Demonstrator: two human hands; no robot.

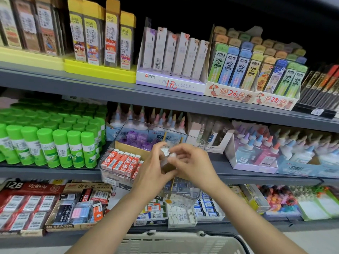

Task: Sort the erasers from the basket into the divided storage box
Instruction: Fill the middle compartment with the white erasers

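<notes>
Two hands meet above a clear divided box (110, 173) on a shop shelf. The left hand (153, 168) and right hand (192, 162) pinch small white erasers (167, 153) together; they could drop outside the box. Fingers hide their count. Only the basket (176, 241) rim shows below.

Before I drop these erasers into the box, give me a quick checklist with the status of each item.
1. Erasers held: left hand and right hand both pinch small white erasers - ok.
2. Clear storage box resting steady on the shelf - cannot tell.
3. Red erasers standing in a tidy row - ok.
4. Free compartment below the hands - cannot tell, hidden.
5. Basket within reach below - ok.
</notes>
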